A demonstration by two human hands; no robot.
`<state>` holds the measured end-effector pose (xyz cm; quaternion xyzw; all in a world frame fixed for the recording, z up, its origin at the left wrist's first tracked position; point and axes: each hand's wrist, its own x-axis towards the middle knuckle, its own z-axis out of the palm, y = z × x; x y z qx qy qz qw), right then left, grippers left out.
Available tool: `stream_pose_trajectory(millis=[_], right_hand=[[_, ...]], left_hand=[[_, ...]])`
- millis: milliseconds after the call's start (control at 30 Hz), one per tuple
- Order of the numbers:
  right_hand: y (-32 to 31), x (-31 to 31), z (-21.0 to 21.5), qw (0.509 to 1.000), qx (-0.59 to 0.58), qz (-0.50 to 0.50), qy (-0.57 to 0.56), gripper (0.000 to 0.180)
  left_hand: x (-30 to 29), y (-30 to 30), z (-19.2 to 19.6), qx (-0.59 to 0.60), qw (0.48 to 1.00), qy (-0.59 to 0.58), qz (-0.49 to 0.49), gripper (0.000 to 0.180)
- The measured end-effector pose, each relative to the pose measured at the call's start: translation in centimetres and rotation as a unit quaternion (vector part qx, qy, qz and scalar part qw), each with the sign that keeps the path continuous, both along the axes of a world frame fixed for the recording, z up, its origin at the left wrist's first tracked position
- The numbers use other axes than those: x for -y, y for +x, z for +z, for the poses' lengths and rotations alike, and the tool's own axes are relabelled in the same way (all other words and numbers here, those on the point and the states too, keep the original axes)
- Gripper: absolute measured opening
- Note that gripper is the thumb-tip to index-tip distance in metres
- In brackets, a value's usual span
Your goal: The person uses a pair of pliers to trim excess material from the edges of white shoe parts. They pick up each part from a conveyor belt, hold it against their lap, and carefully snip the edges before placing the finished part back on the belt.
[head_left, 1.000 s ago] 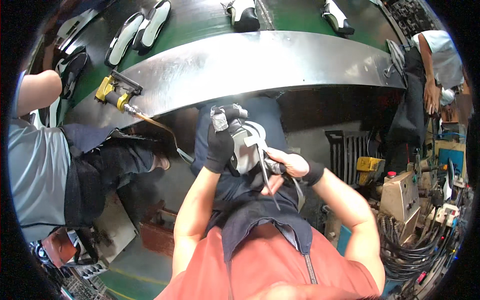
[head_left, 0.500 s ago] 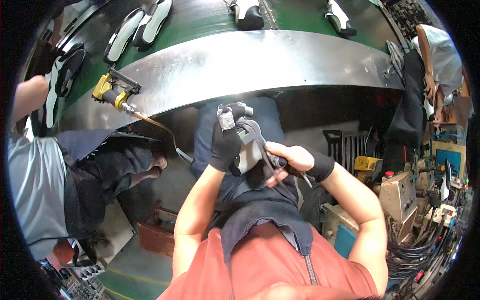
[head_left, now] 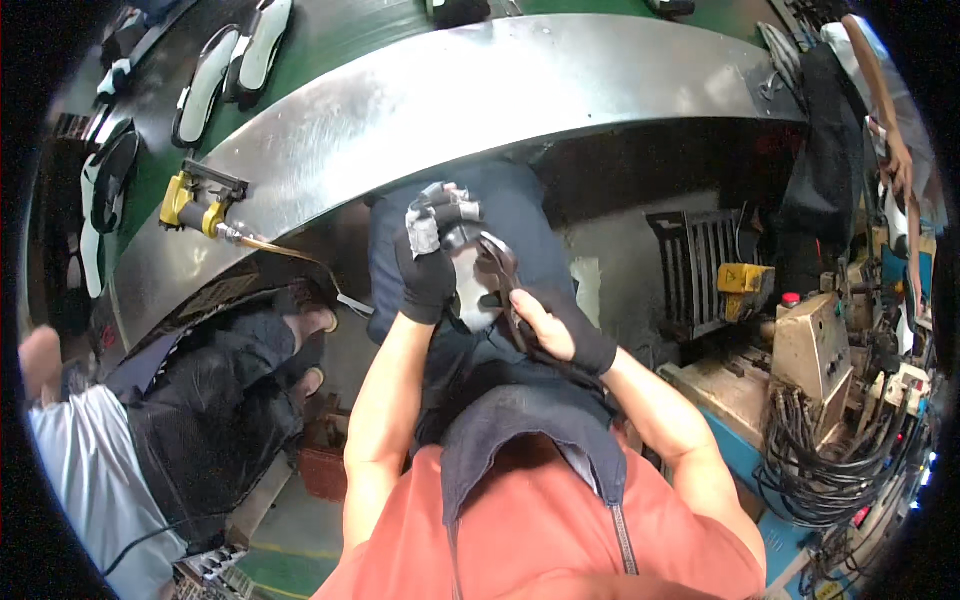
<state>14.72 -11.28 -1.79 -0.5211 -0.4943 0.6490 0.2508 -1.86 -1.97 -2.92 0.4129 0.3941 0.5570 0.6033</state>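
Note:
My left hand [head_left: 430, 258], in a black fingerless glove with silver tape round its fingers, is closed on the far end of a shoe [head_left: 471, 290] above my lap. The shoe shows a pale sole-side surface and a dark edge. My right hand [head_left: 556, 328], also black-gloved, is wrapped round a dark hand tool [head_left: 502, 258] whose curved metal head looks like pincers. That head lies against the right edge of the shoe. Its handle is largely hidden by my fingers, so I cannot tell whether the jaws grip anything.
A yellow pneumatic staple gun [head_left: 198, 205] with a hose lies on the curved metal ledge [head_left: 400, 100]. Beyond it, shoes [head_left: 207, 85] lie on a green conveyor belt [head_left: 345, 40]. One co-worker [head_left: 90, 450] is at left, another [head_left: 890, 150] at far right. Machinery with cables [head_left: 815, 470] stands to my right.
The view has shifted, so the ledge and belt sit higher. My right hand has turned the tool and brought its head up against the shoe's edge. The left hand keeps its hold.

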Motion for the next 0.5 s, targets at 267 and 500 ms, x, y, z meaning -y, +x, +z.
stream_pose_trajectory(millis=[267, 500], right_hand=[[-1.3, -0.4, 4.4, 0.984, -0.063, -0.063, -0.154, 0.050], [-4.8, 1.9, -3.6, 0.940, 0.086, -0.131, 0.303, 0.023]], left_hand=[[0.1, 0.4, -1.2, -0.082, 0.995, 0.053, 0.027, 0.054], [-0.4, -0.9, -0.5, -0.197, 0.954, 0.219, -0.048, 0.029]])
